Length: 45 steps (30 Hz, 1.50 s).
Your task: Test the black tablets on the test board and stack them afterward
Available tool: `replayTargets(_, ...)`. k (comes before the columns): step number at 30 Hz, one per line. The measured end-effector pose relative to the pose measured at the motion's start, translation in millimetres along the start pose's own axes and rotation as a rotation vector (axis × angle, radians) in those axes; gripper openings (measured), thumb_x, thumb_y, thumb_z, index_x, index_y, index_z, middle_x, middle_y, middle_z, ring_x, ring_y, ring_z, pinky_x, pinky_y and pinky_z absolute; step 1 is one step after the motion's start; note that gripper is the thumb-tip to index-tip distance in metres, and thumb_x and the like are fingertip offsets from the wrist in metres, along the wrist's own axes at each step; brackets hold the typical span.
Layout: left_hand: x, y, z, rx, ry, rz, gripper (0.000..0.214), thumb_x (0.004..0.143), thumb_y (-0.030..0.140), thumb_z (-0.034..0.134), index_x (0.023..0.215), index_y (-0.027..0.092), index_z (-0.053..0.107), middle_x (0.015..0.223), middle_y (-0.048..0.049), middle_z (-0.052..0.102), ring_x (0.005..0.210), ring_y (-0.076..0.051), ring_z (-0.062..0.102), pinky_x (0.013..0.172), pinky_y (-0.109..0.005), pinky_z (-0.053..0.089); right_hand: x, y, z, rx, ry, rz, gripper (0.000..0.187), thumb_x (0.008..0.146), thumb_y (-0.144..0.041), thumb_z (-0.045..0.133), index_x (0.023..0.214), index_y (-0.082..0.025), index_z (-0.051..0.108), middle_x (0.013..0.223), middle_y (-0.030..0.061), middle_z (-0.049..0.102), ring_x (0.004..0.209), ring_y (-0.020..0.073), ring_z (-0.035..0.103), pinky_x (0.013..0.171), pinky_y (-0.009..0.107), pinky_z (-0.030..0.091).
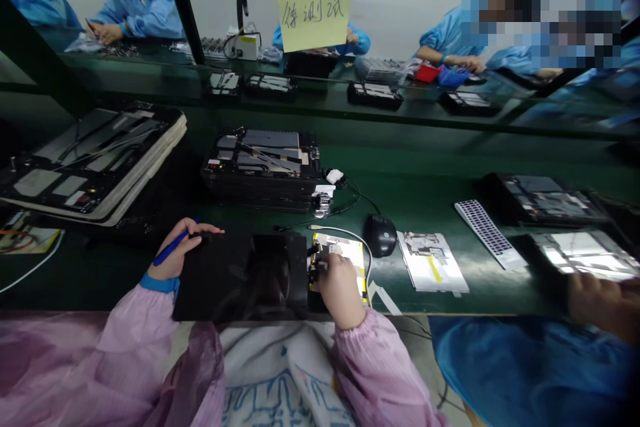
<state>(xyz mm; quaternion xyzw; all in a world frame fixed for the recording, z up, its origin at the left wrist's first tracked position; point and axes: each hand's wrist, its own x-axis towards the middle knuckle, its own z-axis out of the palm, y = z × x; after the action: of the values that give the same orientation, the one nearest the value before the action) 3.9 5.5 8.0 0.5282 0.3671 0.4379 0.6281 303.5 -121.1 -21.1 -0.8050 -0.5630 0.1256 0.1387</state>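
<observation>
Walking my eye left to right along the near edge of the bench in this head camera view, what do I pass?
Left hand holding a slim blue pen → glossy black rectangular tablet panel → right hand → black computer mouse → white printed paper sheet → co-worker's hand

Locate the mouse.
In the head view, the black mouse sits on the green bench, just beyond the right hand and left of a printed sheet.
</observation>
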Motion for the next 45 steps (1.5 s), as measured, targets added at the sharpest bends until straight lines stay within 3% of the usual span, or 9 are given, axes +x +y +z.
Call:
replayTargets(7,1,0,-2.1,0.028,-0.035,-0.021,0.026,0.077,0.020,0.068,0.076,0.020,0.042,0.097,-0.0077,0.072,0.100,-0.026,0.066,0.089,-0.043,0.048,2,4,2,0.046,0.012,-0.021,0.034,0.067,0.003,0.046,0.092,-0.010,0.065,0.087,0.0119,0.065,0.084,0.0226,0.055,0.074,0.030,0.039)
replayTargets(12,2,2,1.0,0.057,0.014,-0.033,0.029,0.076,0.017,0.069,0.073,0.020,0.040,0.093,-0.0061,0.072,0.097,-0.025,0.067,0.086,-0.041,0.051,4,8,1,0.078,0.009,-0.058,0.033,0.067,0.003,0.047,0.086,-0.014,0.069,0.084,0.0093,0.066,0.085,0.0213,0.056,0.077,0.029,0.039)
replayTargets(20,-5,11,6.0,-0.085,0.043,-0.007,0.033,0.074,0.016,0.072,0.070,0.019,0.039,0.086,-0.0009,0.072,0.094,-0.023,0.069,0.084,-0.037,0.056,1,8,0,0.126,0.041,-0.062,0.030,0.069,0.002,0.049,0.087,-0.012,0.067,0.084,0.0097,0.064,0.085,0.0219,0.055,0.076,0.031,0.039)
replayTargets(25,-20,29,0.9,-0.065,0.095,0.023,0.037,0.072,0.014,0.073,0.068,0.019,0.037,0.083,0.0013,0.072,0.092,-0.026,0.070,0.080,-0.039,0.059,2,12,0,0.164,0.069,-0.055,0.022,0.075,0.000,0.048,0.083,-0.012,0.064,0.088,0.0094,0.059,0.082,0.0187,0.054,0.073,0.028,0.041)
replayTargets(30,-35,54,2.9,0.006,0.237,0.081,0.039,0.069,0.015,0.074,0.066,0.019,0.036,0.080,0.0017,0.071,0.091,-0.025,0.070,0.078,-0.037,0.060,1,13,-2,0.190,0.069,-0.065,0.017,0.081,-0.004,0.050,0.079,-0.013,0.065,0.083,0.0077,0.059,0.081,0.0187,0.054,0.074,0.028,0.040)
replayTargets(34,-39,61,7.0,0.074,0.308,0.142,0.039,0.067,0.017,0.075,0.066,0.020,0.036,0.077,0.0025,0.071,0.085,-0.025,0.071,0.080,-0.044,0.059,0,13,-2,0.186,0.070,-0.062,0.014,0.082,-0.007,0.052,0.080,-0.012,0.065,0.083,0.0077,0.060,0.082,0.0193,0.054,0.074,0.028,0.039)
replayTargets(37,-40,63,9.9,0.096,0.312,0.154,0.040,0.066,0.017,0.075,0.066,0.020,0.036,0.076,0.0033,0.071,0.083,-0.025,0.071,0.084,-0.049,0.058,1,14,0,0.166,0.072,-0.056,0.013,0.083,-0.008,0.052,0.081,-0.012,0.064,0.086,0.0084,0.059,0.083,0.0198,0.053,0.075,0.029,0.038)
replayTargets(45,-48,84,24.1,0.203,0.246,0.228,0.033,0.070,0.015,0.070,0.064,0.022,0.038,0.078,0.0030,0.072,0.086,-0.024,0.071,0.086,-0.049,0.057,1,10,3,0.092,0.058,-0.050,0.016,0.085,-0.007,0.048,0.084,-0.012,0.063,0.089,0.0110,0.059,0.084,0.0221,0.050,0.074,0.032,0.035)
